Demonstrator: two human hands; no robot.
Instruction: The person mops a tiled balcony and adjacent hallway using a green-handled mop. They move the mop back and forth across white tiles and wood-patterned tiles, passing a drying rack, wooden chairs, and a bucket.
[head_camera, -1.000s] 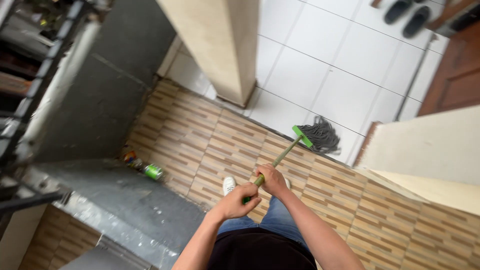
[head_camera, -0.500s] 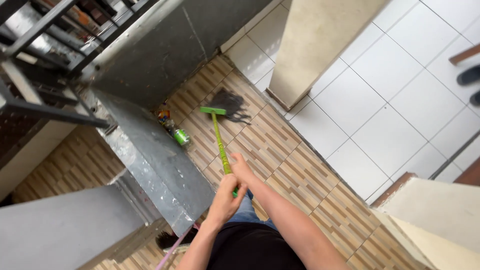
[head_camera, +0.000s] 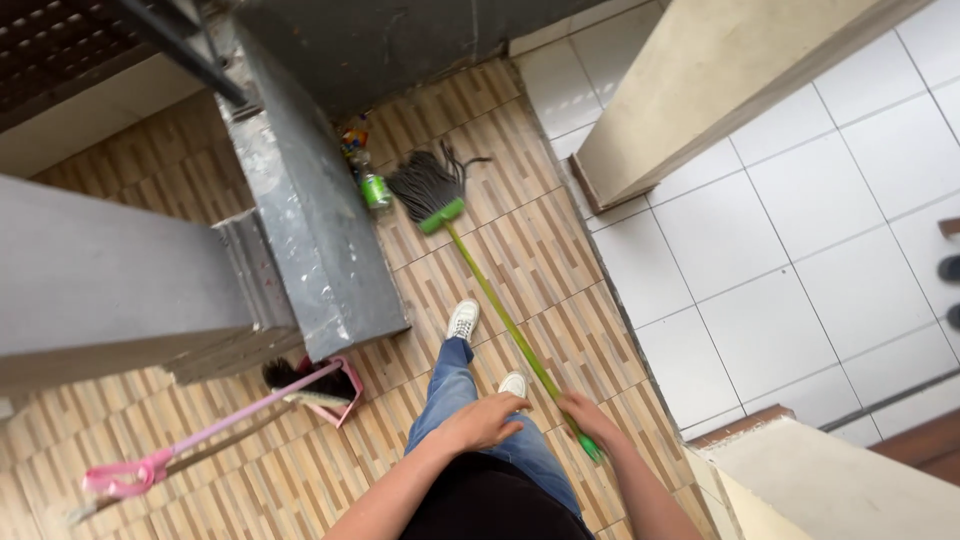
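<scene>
Sweeping with the long green-handled broom (head_camera: 470, 262), right hand (head_camera: 590, 418) closed around its end, left hand (head_camera: 487, 420) open; its dark bristles near the green bottle (head_camera: 376, 190) could knock it rolling.

Right hand (head_camera: 590, 415) lowered, fingers curled in a closed grip; left hand (head_camera: 487, 420) loosely open, palm down, forearm extended forward

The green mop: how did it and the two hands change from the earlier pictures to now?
The green mop swung from the white tiles across to the green bottle beside the grey ledge. The left hand let go of the handle and now hangs open; the right hand alone grips its end. The bottle stayed in place.
</scene>
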